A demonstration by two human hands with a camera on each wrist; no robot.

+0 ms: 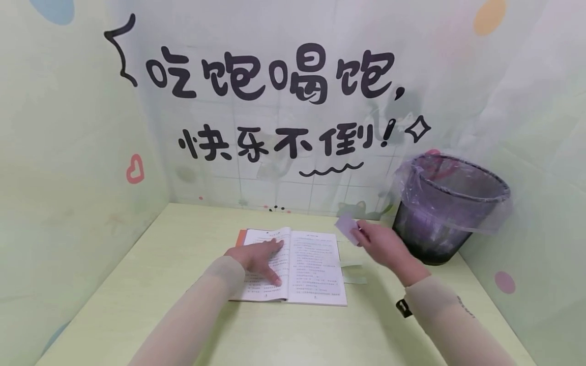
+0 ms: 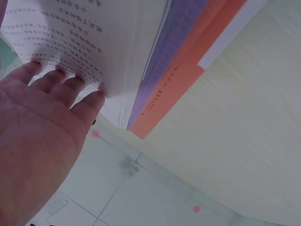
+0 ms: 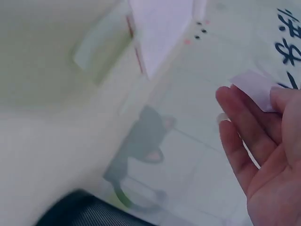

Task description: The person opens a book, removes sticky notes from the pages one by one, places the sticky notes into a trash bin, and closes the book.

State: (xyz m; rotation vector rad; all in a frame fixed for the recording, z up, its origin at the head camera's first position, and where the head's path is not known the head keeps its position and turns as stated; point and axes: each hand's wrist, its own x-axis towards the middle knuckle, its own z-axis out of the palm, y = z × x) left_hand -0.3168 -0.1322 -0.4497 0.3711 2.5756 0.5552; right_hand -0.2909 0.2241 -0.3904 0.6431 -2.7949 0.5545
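Note:
An open book (image 1: 317, 269) with printed pages lies on the table in the head view. Spread across its left page, my left hand (image 1: 260, 259) presses the paper down with straight fingers; the left wrist view shows the fingertips (image 2: 96, 99) on the page. My right hand (image 1: 386, 246) is raised to the right of the book and pinches a small pale purple paper slip (image 1: 347, 229) between thumb and fingers. The same slip (image 3: 254, 87) shows in the right wrist view, partly hidden by the thumb. Pale tabs (image 1: 354, 280) stick out from the book's right edge.
A dark waste bin (image 1: 423, 239) with a clear purplish liner stands at the table's back right, just beyond my right hand. Printed curtains (image 1: 284, 188) enclose the pale table (image 1: 151, 284) at the back and sides. An orange flap (image 2: 160, 96) extends past the pages.

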